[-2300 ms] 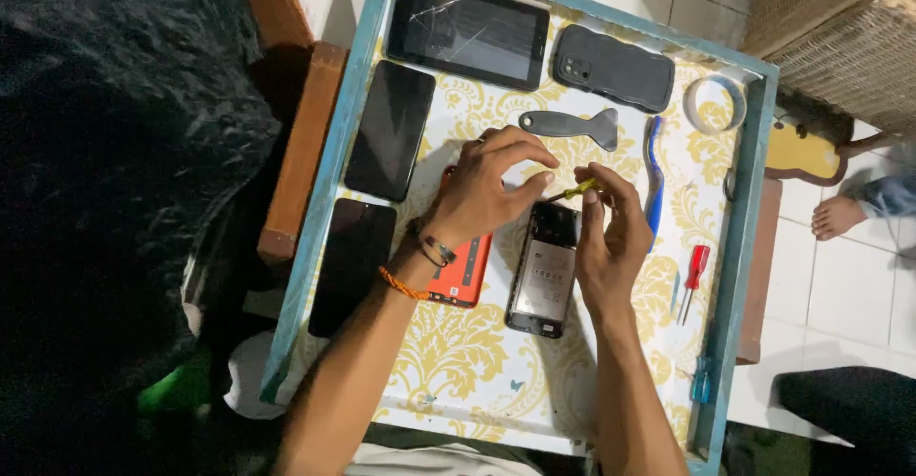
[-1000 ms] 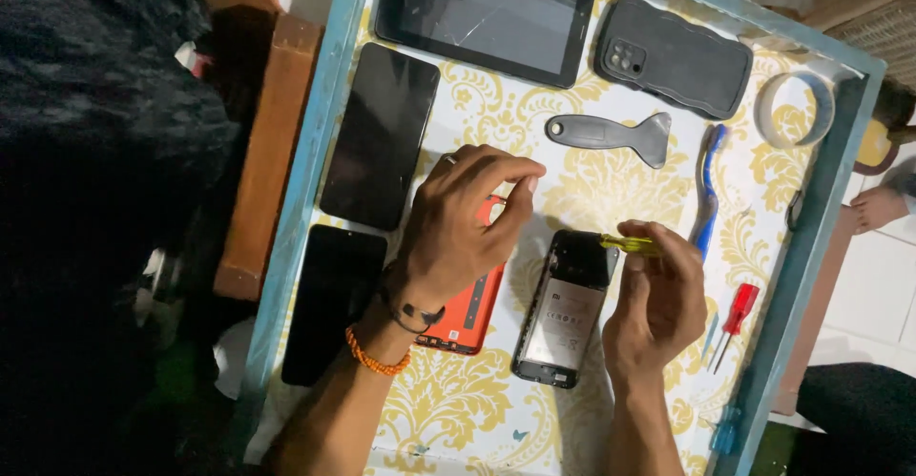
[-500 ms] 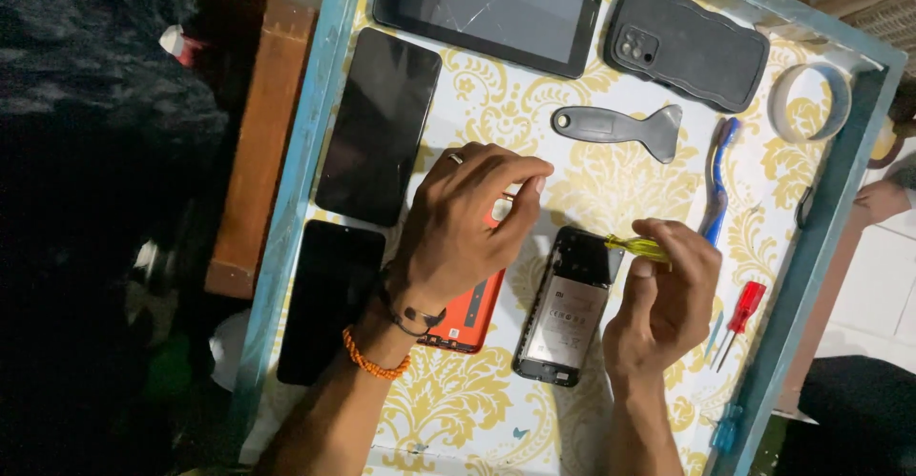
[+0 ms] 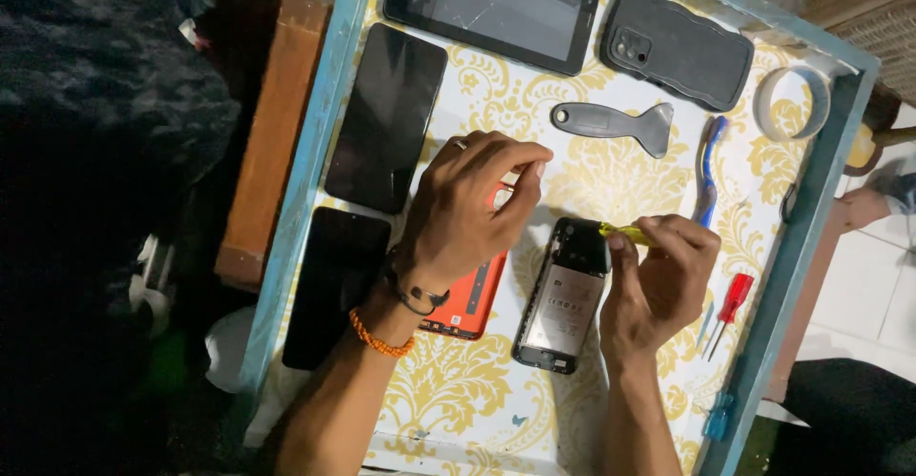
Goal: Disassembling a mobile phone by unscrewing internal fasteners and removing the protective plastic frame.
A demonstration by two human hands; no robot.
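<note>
Head view shows our left hand (image 4: 468, 214) arched over the orange back cover (image 4: 468, 295), fingertips pinched together on something too small to tell; it could drop unseen onto the patterned tabletop (image 4: 458, 400). Our right hand (image 4: 658, 280) pinches a yellow-handled screwdriver (image 4: 625, 234) at the top of the opened phone (image 4: 561, 295) lying mid-tabletop, where a slip might gouge the battery.

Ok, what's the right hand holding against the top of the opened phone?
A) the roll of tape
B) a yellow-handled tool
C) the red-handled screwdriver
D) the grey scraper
B: the right hand pinches a yellow-handled tool at the top edge of the opened phone; the red-handled screwdriver, grey scraper and roll of tape lie untouched on the table.
</note>
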